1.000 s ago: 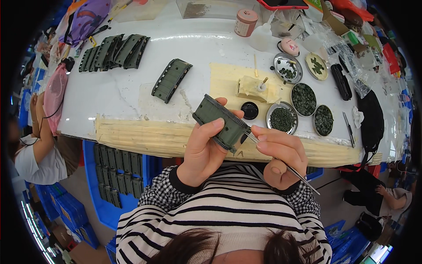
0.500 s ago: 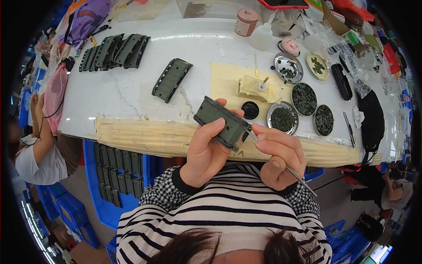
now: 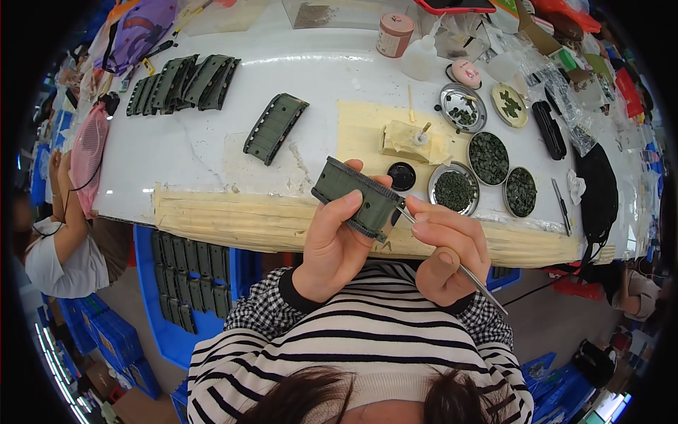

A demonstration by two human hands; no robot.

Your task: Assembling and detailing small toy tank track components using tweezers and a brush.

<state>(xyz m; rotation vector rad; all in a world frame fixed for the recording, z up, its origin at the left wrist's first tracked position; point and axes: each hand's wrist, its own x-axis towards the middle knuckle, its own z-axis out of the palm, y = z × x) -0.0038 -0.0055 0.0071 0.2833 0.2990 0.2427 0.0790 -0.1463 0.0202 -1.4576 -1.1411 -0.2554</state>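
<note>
My left hand [image 3: 326, 247] grips a dark green curved plastic part [image 3: 374, 212] with ribbed edges, its thumb pressed on the face. The part is held in the air, tilted, in front of the table's padded edge. In my right hand [image 3: 452, 254] are slim metal tweezers [image 3: 486, 290], their tip touching the right end of the part. Whether the tip pinches a small piece there is too fine to make out. A similar green part [image 3: 277, 128] lies on the table beyond my left hand.
More green parts [image 3: 212, 81] are piled at the far left. Metal dishes hold small dark green pieces [image 3: 454, 191], [image 3: 489, 159]. A taped yellow block [image 3: 413, 143] and a round black cap [image 3: 402, 177] sit beyond my hands. A blue crate [image 3: 169, 332] with green parts stands below the table.
Both hands, with the green part and tweezers, have shifted very slightly; the tweezers' tip stays at the same end. A person at the right edge has moved a little.
</note>
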